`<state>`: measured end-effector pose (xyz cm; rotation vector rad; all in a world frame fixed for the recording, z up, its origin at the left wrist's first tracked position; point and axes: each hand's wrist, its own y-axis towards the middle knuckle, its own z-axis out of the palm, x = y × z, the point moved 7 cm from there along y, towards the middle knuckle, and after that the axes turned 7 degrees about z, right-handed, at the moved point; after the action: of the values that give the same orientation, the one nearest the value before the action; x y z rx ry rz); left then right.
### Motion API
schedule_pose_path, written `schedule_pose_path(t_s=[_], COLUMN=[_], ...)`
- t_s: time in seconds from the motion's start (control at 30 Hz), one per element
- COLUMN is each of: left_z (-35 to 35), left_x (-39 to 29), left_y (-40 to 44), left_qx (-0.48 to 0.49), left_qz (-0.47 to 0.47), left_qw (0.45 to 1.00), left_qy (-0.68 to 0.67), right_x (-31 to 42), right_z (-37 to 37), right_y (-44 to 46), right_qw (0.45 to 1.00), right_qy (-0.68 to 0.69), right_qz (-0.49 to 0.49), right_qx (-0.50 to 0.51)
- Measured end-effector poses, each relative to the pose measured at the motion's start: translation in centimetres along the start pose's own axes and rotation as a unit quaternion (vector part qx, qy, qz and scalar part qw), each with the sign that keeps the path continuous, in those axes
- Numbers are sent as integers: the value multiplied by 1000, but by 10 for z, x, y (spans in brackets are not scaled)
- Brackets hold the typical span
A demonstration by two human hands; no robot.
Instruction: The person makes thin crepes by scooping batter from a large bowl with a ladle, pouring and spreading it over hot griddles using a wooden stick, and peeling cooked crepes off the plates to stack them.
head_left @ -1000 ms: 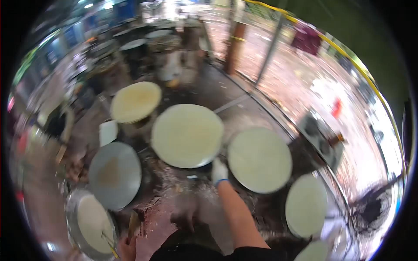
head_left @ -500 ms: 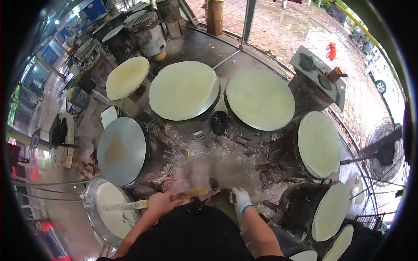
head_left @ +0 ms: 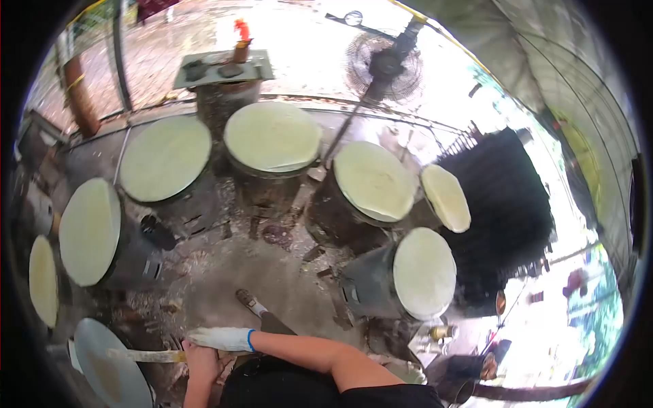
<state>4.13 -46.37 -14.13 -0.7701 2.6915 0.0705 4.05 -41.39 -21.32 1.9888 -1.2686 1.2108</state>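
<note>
My bare left hand [head_left: 201, 364] is closed around the handle of a long, flat wooden paddle [head_left: 153, 355]. The pale blade end of the paddle reaches over a round grey griddle [head_left: 102, 353], which shows a brown patch, at lower left. My right hand [head_left: 221, 338] wears a white glove with a blue cuff. It lies across the top of my left hand, its fingers stretched out to the left. The paddle's far handle end is hidden there, and I cannot tell whether the glove touches it.
Drum stoves with pale, batter-coated round tops stand in an arc, including a far-left one [head_left: 90, 231], a back-middle one [head_left: 272, 136] and a right one [head_left: 425, 272]. A fan [head_left: 386, 64] stands behind. Debris lies on the floor [head_left: 238, 272].
The view has swung to the right. My gloved right hand, earlier apart on the right, is now over my left hand. The paddle has left the batter bowl and now points toward the grey griddle.
</note>
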Motion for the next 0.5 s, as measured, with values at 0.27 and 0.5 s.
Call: schedule_pose_path(t_s=[0.27, 0.5], left_z=[-22, -74], left_x=[-65, -111], left_y=[42, 71], left_qx=[46, -178], left_qz=[97, 122], left_qw=[994, 977], left_qy=[12, -9], right_x=[-8, -29], right_z=[-33, -98], right_y=[-66, -99], right_qw=[857, 858], right_qy=[478, 447], right_qz=[192, 254], right_qx=[18, 8])
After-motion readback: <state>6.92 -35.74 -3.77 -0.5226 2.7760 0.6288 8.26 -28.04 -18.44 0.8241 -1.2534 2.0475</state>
